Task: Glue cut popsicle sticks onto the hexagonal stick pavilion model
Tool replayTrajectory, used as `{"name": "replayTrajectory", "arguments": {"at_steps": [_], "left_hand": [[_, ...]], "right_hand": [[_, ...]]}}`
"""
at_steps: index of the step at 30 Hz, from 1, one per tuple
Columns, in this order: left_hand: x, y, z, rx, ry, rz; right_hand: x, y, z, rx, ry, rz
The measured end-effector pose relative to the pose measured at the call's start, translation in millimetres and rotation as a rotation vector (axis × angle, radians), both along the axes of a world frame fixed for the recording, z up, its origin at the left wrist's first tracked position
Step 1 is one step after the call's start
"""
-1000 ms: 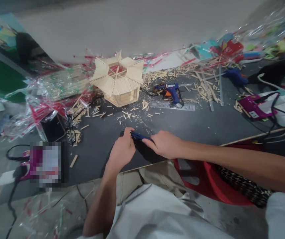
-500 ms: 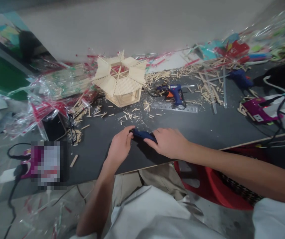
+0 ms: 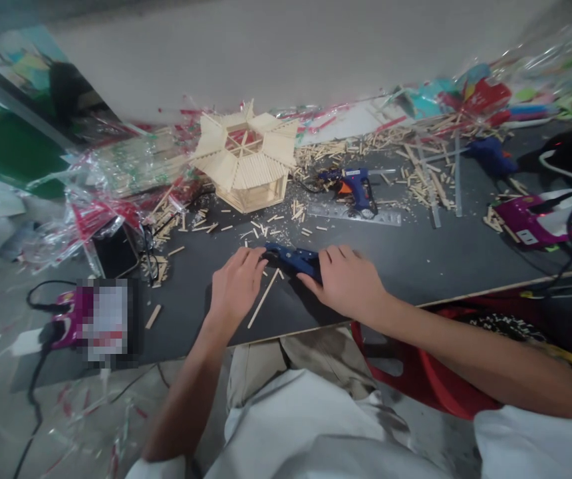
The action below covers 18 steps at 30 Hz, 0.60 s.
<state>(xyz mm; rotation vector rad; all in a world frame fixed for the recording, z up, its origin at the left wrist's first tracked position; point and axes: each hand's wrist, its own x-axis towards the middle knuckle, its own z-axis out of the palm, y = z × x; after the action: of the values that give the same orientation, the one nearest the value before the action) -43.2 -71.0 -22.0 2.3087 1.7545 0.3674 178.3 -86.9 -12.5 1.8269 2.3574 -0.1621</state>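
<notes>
We log: left hand [image 3: 236,287] flat, fingers seemingly steadying thin stick [image 3: 262,310] on bench [image 3: 416,259], near its front edge | right hand [image 3: 350,283] closed over blue cutter [image 3: 290,257] handles, nose at stick's far end.

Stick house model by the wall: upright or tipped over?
Upright: the stick house model sits on its base on the dark table, roof panels on top.
</notes>
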Motion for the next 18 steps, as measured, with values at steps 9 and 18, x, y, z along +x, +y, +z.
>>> {"name": "replayTrajectory", "arguments": {"at_steps": [9,18], "left_hand": [[2,-10,-6.7,0.015,0.044,-0.311],[18,4,0.3,-0.006,0.205,-0.358]], "right_hand": [[5,-2,-20.7,0.202,0.005,-0.004],[6,-8,-34.9,0.302,-0.015,-0.040]]}}
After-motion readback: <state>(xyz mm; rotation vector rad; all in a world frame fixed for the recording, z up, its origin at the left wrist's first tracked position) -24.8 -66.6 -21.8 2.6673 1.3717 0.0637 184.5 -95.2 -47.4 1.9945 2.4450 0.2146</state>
